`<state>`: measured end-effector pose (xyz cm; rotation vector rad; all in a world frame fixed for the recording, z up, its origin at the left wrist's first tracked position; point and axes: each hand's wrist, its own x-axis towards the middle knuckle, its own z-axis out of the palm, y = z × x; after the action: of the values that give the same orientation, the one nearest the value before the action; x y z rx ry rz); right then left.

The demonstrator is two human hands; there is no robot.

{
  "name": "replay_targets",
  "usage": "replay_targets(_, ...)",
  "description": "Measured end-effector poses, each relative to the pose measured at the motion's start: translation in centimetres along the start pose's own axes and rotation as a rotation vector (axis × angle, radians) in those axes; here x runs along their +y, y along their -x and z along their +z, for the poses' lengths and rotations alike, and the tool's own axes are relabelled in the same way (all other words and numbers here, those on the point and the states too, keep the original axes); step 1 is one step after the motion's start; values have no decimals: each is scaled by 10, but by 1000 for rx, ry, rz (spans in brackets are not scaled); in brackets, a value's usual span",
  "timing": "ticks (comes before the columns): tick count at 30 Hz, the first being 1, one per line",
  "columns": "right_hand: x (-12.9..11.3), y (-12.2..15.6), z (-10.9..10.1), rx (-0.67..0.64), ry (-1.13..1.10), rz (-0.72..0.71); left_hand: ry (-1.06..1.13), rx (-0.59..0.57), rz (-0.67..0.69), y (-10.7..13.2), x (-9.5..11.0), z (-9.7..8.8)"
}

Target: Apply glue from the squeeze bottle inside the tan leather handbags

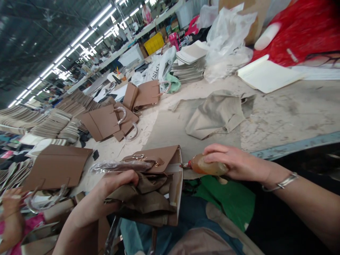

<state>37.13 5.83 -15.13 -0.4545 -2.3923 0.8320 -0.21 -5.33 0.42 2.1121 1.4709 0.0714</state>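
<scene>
One brown handbag (166, 159), tipped on its side, held at the near edge of the worktop (281, 109), partly over the lap. Dark olive lining (143, 198) bunched out on the handbag's near side. Handle (120, 165) in clear film, at the handbag's left.

Left hand (119, 182): fingers curled round and gripping the handbag plus lining, tips partly hidden in the folds. Right hand (228, 161): fingers wrapped round a squeeze bottle (203, 165), amber contents, lying near-horizontal just right of the handbag. Nozzle (185, 165) points at the handbag's right edge; touching or a hair off, can't tell.

Around the handbag: green sheet (228, 198) below right; crumpled beige cloth (215, 115) beyond, to the right. Two more brown bags (102, 122) beyond left, film on their handles. Large brown piece (58, 164) directly left. Co-worker's hand (13, 202) far left. Well beyond the handbag: stack of flat panels (188, 72), clear plastic bag (228, 35). Red plastic (305, 35) far right.
</scene>
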Motion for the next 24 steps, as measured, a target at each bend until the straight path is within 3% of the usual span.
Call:
replay_targets(3, 1, 0, -2, 28, 11, 0, -5, -20, 12, -2, -1, -2)
replay_targets(9, -3, -1, -2, -55, -18, 14, -42, 8, 45, -8, -1, -7)
replay_targets(15, -6, -4, -3, -45, -48, 7, -50, -1, -6, -7, -10, -9)
replay_targets(24, -1, -3, -3, -44, -36, 12, -127, 7, 12, -25, 8, -19)
